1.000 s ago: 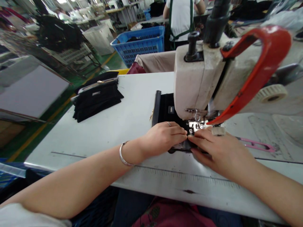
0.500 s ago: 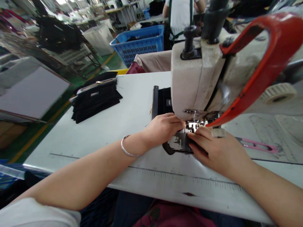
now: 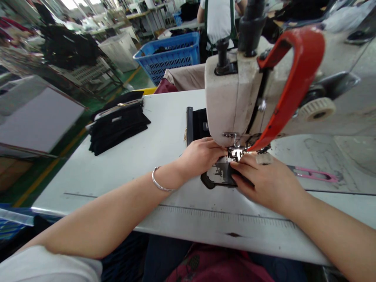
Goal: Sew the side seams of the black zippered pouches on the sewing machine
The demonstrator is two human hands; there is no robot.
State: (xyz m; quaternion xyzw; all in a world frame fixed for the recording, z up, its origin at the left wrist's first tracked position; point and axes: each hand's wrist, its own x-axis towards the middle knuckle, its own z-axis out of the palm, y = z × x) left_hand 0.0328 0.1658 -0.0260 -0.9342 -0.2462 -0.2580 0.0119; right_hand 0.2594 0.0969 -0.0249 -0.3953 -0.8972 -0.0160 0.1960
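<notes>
A black fabric piece (image 3: 199,125) with a small label and a dark strip along its left edge lies partly behind the head of the sewing machine (image 3: 223,98). My left hand (image 3: 201,157) is closed at the near end of this piece, its fingertips just left of the metal presser foot (image 3: 235,154). On the other side of the foot, my right hand (image 3: 264,180) has its fingers bent and drawn together over the metal bed plate (image 3: 219,173). Whatever lies under the right fingertips is hidden. A pink-handled tool (image 3: 315,174) rests right of that hand.
A stack of black fabric pieces (image 3: 119,127) lies on the left of the white table (image 3: 158,141). The machine's red curved bar (image 3: 293,82) rises above my right hand. Beyond the table are a blue basket (image 3: 170,56) and a person (image 3: 219,23).
The view has shifted slightly, so the machine and red bar appear farther left. Both hands keep nearly the same place beside the presser foot.
</notes>
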